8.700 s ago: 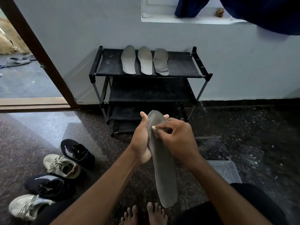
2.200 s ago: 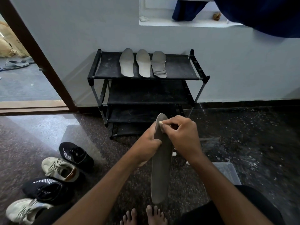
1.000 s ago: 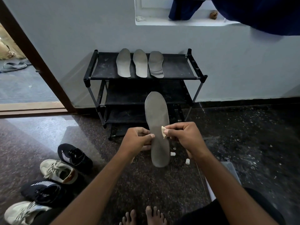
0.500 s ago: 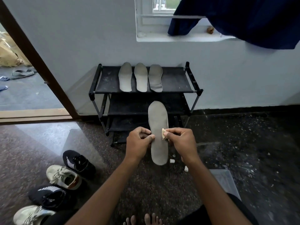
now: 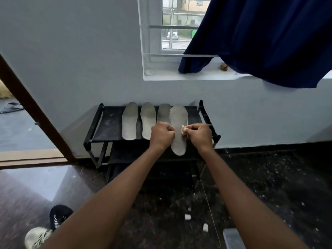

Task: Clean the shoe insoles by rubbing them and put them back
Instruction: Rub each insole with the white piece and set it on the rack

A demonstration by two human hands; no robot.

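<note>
Head view: grey insole held over black shoe rack, beside three insoles. Left hand pinches its left edge; right hand its right edge, also pinching small white eraser.

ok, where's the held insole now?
Head view, centre: insole in left hand, at right end of rack, beside three shelved insoles; right hand pinches a white piece.

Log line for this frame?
left hand: pinches insole | right hand: pinches white piece at insole edge | three insoles on rack
</note>
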